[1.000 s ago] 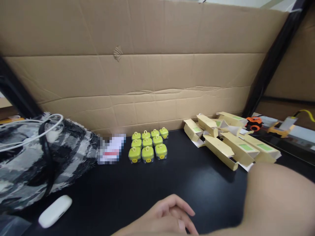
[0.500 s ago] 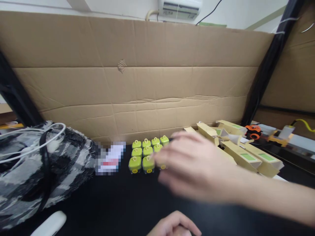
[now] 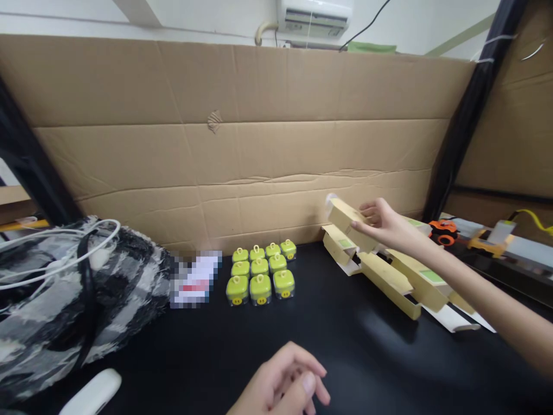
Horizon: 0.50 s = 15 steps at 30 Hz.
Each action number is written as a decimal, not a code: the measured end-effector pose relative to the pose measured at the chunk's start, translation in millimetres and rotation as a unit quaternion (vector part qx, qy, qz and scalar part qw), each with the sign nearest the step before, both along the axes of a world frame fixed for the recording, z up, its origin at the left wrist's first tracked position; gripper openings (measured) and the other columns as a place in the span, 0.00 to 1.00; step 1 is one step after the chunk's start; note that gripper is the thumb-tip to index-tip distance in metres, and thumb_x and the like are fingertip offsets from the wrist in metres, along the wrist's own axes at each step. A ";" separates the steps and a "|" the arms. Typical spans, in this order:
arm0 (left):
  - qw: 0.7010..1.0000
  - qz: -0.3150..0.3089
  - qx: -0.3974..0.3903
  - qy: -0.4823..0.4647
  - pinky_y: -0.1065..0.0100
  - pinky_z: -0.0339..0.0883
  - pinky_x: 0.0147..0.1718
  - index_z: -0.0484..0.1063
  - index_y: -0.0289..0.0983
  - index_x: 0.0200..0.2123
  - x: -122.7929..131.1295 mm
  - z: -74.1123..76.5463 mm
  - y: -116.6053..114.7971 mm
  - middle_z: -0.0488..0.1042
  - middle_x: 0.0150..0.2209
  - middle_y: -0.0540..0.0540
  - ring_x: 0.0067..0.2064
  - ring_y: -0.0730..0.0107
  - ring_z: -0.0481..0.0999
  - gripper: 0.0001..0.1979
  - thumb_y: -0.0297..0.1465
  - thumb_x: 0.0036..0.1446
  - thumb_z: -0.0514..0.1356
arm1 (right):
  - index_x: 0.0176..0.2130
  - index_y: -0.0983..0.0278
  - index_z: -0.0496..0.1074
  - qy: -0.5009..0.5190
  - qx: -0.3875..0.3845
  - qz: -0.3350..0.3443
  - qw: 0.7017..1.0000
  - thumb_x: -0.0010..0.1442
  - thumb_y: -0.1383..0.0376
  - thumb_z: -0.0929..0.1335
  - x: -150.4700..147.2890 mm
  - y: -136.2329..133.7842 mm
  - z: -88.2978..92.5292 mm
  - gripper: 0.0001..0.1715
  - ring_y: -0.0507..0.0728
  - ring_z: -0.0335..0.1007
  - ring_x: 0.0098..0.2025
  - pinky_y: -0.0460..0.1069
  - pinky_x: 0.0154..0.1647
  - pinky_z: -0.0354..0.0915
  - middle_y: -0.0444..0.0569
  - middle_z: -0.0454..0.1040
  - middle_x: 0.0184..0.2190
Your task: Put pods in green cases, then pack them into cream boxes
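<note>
My right hand (image 3: 382, 225) reaches out to the right rear of the black table (image 3: 345, 340) and grips a long tan cardboard box (image 3: 345, 218), lifted off a loose pile of similar tan boxes (image 3: 397, 276). My left hand (image 3: 287, 383) rests near the front edge with fingers loosely curled and nothing in it. Several small green lidded cases (image 3: 261, 271) stand in neat rows at the middle rear, left of the box pile.
A cardboard wall (image 3: 242, 144) backs the table. A black-and-white fuzzy bag (image 3: 64, 294) with white cables lies at left, a white oblong case (image 3: 93, 392) before it. A blurred card (image 3: 194, 279) sits beside the green cases. Orange and yellow items (image 3: 444, 230) lie far right.
My right hand swept up from the near right, crossed over the green cases, and now grips a tan box at the pile, raised off it. The left hand stayed near the front edge.
</note>
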<state>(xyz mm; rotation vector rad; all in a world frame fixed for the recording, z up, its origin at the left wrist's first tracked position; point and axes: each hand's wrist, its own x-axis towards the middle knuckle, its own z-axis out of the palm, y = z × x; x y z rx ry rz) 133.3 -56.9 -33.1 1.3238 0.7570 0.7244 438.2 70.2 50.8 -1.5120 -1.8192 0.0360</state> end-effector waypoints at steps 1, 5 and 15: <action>1.000 0.020 -0.003 -0.022 0.72 0.59 0.30 0.74 0.35 0.36 -0.4 -1.5 3.9 0.77 0.30 0.48 0.28 0.77 0.68 0.21 0.49 0.53 0.64 | 0.54 0.64 0.58 0.007 0.018 0.058 0.998 0.64 0.54 0.64 -8.3 -10.5 -2.5 0.24 0.59 0.73 0.45 0.55 0.45 0.72 0.56 0.71 0.46; 0.988 0.060 -0.075 -0.121 0.73 0.62 0.25 0.74 0.35 0.37 -3.4 -5.8 22.4 0.78 0.30 0.46 0.28 0.72 0.73 0.22 0.50 0.53 0.63 | 0.55 0.58 0.56 -0.005 0.060 0.275 0.960 0.54 0.62 0.69 -45.9 -59.3 -27.1 0.32 0.60 0.70 0.52 0.53 0.52 0.70 0.54 0.68 0.52; 0.973 0.011 -0.142 -0.180 0.59 0.66 0.50 0.56 0.43 0.61 -6.3 14.2 7.9 0.78 0.49 0.42 0.50 0.58 0.77 0.34 0.36 0.55 0.67 | 0.62 0.56 0.58 -0.158 0.183 0.398 0.885 0.56 0.77 0.65 -64.7 -89.6 -66.3 0.37 0.61 0.58 0.64 0.56 0.61 0.62 0.55 0.65 0.58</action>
